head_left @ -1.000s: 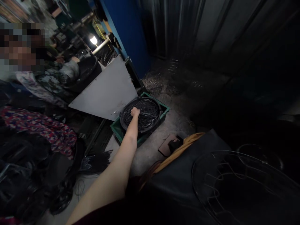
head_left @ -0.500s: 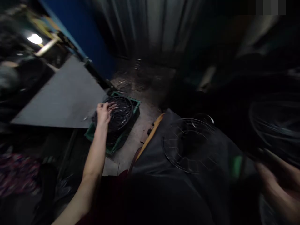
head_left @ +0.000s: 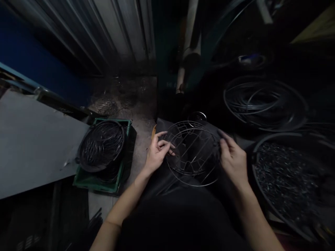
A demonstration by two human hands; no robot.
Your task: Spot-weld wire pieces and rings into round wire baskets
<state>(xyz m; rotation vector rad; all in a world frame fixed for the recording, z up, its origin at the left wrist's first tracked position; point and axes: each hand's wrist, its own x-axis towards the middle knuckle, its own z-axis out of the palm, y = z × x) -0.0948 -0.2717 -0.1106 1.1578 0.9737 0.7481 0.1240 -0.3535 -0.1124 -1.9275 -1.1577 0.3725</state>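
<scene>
Wire frame (head_left: 193, 161) above lap, between both hands. Left hand (head_left: 157, 151) at frame's left side, fingers parted and loosely curled; contact with wire unclear. Right hand (head_left: 234, 160) clamped on frame's right edge, thumb and fingers together. Small ring (head_left: 205, 117) just beyond frame. Off left, green crate (head_left: 96, 185) bearing black tub (head_left: 83, 166) of thin wire loops. Off right, bin (head_left: 264, 188) of small dark pieces; coiled wire (head_left: 251, 101) beyond it.
</scene>
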